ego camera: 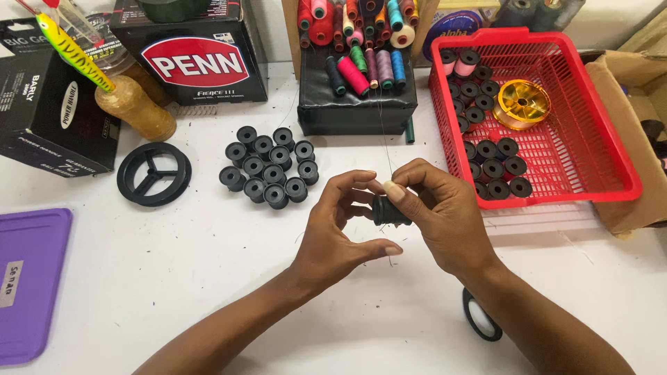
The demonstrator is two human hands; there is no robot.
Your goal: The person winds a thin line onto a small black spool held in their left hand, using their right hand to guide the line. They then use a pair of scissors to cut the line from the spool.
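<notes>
Your right hand (445,215) pinches a small black spool (390,210) while your left hand (340,222) curls loosely beside it, fingertips guiding a thin thread (384,139) that runs up from it, likely kept taut. More black spools (269,172) cluster on the counter (208,278) beyond your left hand.

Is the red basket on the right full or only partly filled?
Partly filled. The red basket holds black spools along its left side and one gold reel; most of its mesh floor to the right is bare.

2 black cartons (48,104) (191,52) stand far left; white label (10,283) on purple tray.
</notes>
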